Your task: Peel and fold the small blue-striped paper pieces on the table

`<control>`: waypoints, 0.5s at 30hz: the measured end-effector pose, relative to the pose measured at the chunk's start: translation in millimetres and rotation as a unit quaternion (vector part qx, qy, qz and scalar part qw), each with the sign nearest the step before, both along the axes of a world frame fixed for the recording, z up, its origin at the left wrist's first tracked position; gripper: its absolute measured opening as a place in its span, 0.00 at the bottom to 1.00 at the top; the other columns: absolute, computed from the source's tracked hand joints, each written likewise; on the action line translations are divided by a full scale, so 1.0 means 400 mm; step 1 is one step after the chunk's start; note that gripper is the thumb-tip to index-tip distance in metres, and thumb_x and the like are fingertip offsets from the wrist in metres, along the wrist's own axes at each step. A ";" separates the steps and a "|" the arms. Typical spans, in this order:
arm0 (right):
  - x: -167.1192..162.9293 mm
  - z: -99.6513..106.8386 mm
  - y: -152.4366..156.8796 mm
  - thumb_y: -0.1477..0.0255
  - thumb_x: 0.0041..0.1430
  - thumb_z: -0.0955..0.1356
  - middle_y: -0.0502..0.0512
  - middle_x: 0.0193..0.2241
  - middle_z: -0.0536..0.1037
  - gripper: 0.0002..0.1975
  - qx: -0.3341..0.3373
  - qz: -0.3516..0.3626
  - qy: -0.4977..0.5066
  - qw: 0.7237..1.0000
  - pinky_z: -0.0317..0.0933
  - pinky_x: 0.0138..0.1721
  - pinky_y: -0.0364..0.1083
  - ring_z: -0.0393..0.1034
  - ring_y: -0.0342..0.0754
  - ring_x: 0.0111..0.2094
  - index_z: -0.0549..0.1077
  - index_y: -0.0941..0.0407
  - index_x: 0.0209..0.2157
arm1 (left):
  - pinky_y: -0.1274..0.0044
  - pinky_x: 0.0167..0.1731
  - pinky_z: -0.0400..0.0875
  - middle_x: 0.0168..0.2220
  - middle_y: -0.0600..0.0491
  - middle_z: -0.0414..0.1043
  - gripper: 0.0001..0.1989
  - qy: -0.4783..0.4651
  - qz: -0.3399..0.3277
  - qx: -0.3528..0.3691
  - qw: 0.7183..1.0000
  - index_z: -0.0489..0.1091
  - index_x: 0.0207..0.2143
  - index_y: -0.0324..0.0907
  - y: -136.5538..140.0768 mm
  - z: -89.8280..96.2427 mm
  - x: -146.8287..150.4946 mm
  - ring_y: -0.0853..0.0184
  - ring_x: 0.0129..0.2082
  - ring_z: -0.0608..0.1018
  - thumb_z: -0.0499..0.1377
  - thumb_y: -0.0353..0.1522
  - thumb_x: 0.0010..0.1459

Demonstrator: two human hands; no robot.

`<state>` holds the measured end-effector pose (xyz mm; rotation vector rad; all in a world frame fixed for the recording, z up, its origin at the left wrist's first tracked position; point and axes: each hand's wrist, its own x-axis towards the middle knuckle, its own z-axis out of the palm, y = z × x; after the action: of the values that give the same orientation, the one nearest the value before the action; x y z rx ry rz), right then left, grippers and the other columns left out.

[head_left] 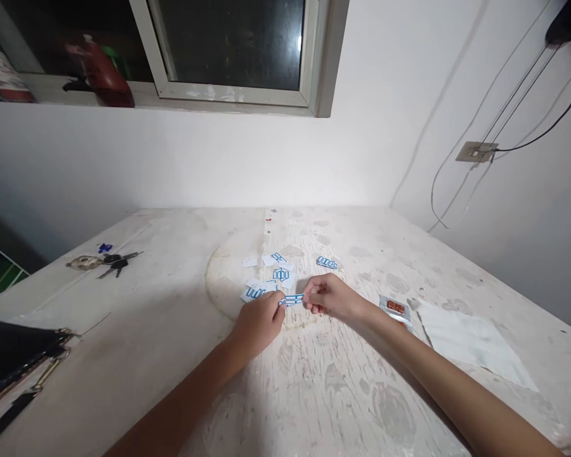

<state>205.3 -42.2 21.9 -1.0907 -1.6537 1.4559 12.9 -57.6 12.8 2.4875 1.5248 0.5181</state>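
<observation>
Between my two hands is a small white paper strip (294, 299) with blue outlined boxes. My left hand (259, 317) pinches its left end, thumb on top. Its right end is gripped by the fingertips of my right hand (330, 296). Just beyond them lies a loose pile of white paper pieces (282, 275), several with blue outlines; some pieces overlap, and part of the pile is hidden by my left hand. Apart from the pile, a blue-outlined piece (326, 262) rests farther right, beyond my right hand.
Keys (117, 261) lie at the left, above a black bag (19, 355) at the table's edge. On the right are a silver packet (394, 308) and a white cloth or paper sheet (473, 343). A wall (266, 165) with a window bounds the table's far side.
</observation>
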 end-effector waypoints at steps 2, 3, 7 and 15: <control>-0.002 -0.004 -0.003 0.68 0.48 0.67 0.49 0.18 0.69 0.08 0.037 -0.009 -0.044 0.998 0.50 0.17 0.38 0.60 0.38 0.18 0.67 0.59 0.23 | 0.78 0.26 0.57 0.31 0.54 0.70 0.11 0.004 -0.002 -0.006 1.000 0.63 0.36 0.42 -0.001 0.001 -0.001 0.69 0.27 0.70 0.43 0.30 0.58; -0.005 -0.008 -0.004 0.68 0.49 0.66 0.48 0.17 0.67 0.08 0.052 -0.013 -0.058 0.997 0.49 0.16 0.38 0.58 0.37 0.17 0.66 0.58 0.23 | 0.78 0.26 0.57 0.31 0.54 0.70 0.11 0.009 0.000 -0.008 1.000 0.63 0.37 0.42 -0.002 0.001 -0.001 0.69 0.28 0.70 0.43 0.30 0.58; -0.021 -0.029 -0.007 0.68 0.51 0.65 0.45 0.16 0.65 0.08 0.087 -0.037 -0.080 0.992 0.48 0.16 0.39 0.54 0.37 0.15 0.64 0.57 0.23 | 0.77 0.26 0.57 0.33 0.53 0.70 0.12 0.047 0.008 -0.006 0.999 0.63 0.40 0.42 -0.005 0.001 0.003 0.68 0.29 0.71 0.44 0.28 0.55; -0.036 -0.045 -0.015 0.70 0.51 0.66 0.44 0.17 0.66 0.06 0.192 -0.093 -0.140 0.967 0.52 0.23 0.40 0.59 0.39 0.19 0.66 0.55 0.32 | 0.77 0.26 0.56 0.33 0.52 0.69 0.13 0.085 -0.004 0.012 0.996 0.62 0.35 0.41 -0.006 0.003 0.010 0.67 0.29 0.71 0.39 0.31 0.60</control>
<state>190.8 -48.0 3.9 -1.2245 -1.8717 0.8423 16.7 -60.0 13.9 2.6127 1.5754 0.3327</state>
